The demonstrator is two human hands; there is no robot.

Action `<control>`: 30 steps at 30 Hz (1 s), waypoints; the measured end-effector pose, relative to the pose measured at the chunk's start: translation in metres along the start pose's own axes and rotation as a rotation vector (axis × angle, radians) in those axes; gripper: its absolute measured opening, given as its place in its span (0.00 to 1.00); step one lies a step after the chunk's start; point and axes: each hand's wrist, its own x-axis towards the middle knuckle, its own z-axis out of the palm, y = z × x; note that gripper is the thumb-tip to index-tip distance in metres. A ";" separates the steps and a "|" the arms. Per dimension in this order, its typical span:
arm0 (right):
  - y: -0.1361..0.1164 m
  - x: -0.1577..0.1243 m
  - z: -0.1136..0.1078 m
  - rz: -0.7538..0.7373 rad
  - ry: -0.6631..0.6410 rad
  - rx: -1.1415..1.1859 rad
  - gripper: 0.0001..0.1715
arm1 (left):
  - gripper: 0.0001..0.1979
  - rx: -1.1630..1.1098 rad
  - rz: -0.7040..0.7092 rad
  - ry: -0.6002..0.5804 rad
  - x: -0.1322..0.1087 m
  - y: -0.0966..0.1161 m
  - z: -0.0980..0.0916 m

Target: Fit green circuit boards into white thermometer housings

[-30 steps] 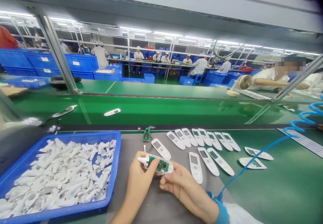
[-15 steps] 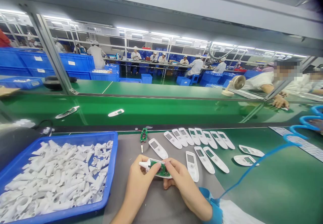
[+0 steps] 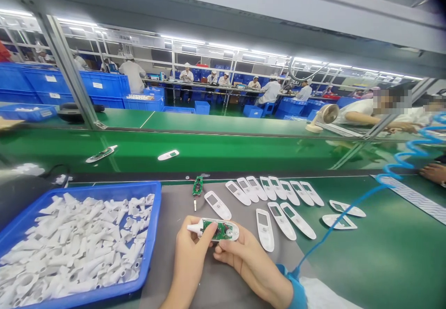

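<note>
A white device housing (image 3: 232, 233) with a green circuit board inside and a pointed white tip at its left end is held over the grey mat (image 3: 181, 207). My left hand (image 3: 192, 248) grips its left part, the thumb pressed on the board. Around the right end, my right hand (image 3: 247, 258) supports the housing from below, its thumb along the near edge. Just beyond lies a white shell (image 3: 218, 205), beside a loose green circuit board (image 3: 197, 186). Several more white shells (image 3: 265, 230) are spread to the right.
A blue tray (image 3: 156, 207) of white cone-shaped parts stands at the left. Past the mat, a green conveyor (image 3: 209, 153) carries a housing and a shell. A coiled blue hose (image 3: 351, 204) hangs at the right, near another person's hand (image 3: 434, 172). A small fan (image 3: 322, 117) stands beyond.
My right thumb has moved off the board to the housing's near edge, uncovering its right end. The conveyor pieces have shifted right. The blue hose has swung, and a person's hand has appeared at the right edge.
</note>
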 end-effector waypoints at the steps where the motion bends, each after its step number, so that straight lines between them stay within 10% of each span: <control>1: 0.001 0.000 0.000 -0.003 0.008 0.014 0.17 | 0.11 -0.012 0.001 0.006 -0.001 0.000 0.001; 26: 0.007 0.006 -0.005 -0.183 0.059 -0.240 0.16 | 0.12 -0.015 -0.028 0.024 -0.001 0.000 0.002; 30: -0.001 0.007 -0.009 -0.088 -0.070 -0.276 0.30 | 0.13 -0.030 -0.055 0.035 0.003 0.001 -0.002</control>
